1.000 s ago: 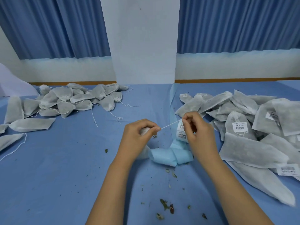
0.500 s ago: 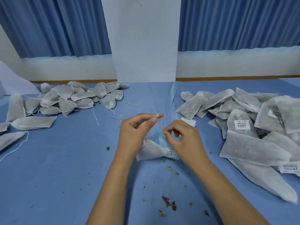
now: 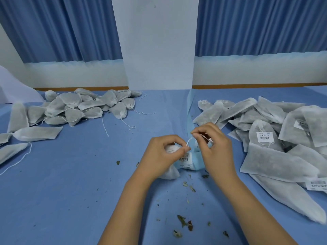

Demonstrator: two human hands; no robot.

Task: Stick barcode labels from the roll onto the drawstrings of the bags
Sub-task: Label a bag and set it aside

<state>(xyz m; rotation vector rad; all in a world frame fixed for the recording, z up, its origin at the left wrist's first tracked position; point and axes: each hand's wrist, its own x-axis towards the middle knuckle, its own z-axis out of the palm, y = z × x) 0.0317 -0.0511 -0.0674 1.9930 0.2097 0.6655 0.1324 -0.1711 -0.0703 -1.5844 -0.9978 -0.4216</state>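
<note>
step in hand: getting a label onto one bag's drawstring. left hand (image 3: 164, 152) is curled round the neck of the bag (image 3: 169, 173), fingertips at the base of the drawstring (image 3: 189, 141). right hand (image 3: 214, 149) pinches the string's upper end, so it runs taut on a slant between the hands. whether a peeled label sits in those fingers, cannot tell. label roll (image 3: 186, 160) lies on the tabletop (image 3: 70, 191) just under the hands, barcodes up. next move probably needs a label folded round the taut string and pressed shut - then bag goes to the labelled pile (image 3: 265, 138) on the right.
</note>
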